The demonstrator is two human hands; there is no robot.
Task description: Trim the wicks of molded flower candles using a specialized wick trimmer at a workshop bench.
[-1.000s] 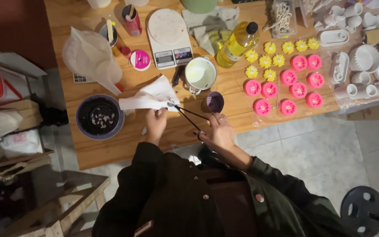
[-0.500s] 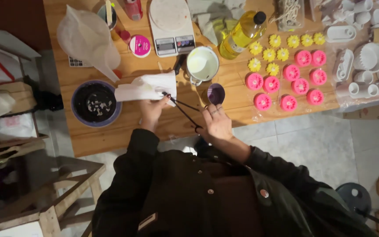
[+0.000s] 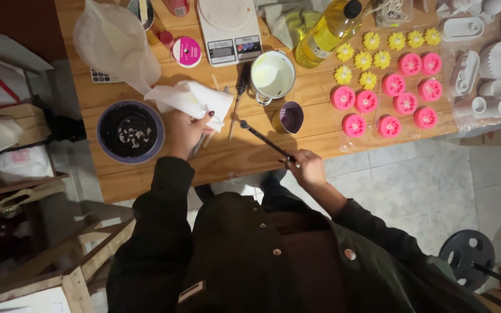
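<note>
eight pink flower shapes (image 3: 394,102), seven yellow flower shapes (image 3: 381,59)

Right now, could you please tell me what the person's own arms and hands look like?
Both arms are covered to the wrist by long, dark, loose jacket sleeves. The left hand and right hand are bare, with no gloves. The left hand's fingernails carry dark polish. Any rings or a watch are too small to tell.

Bystanders on the wooden tabletop (image 3: 320,124)

A white kitchen scale (image 3: 229,23) is seen at 12 o'clock, a yellow oil bottle (image 3: 326,32) just right of it; pink flower moulds (image 3: 389,98) and yellow flower moulds (image 3: 378,52) are grouped toward 2 o'clock, a dark bowl (image 3: 130,131) at 9 o'clock.
</note>
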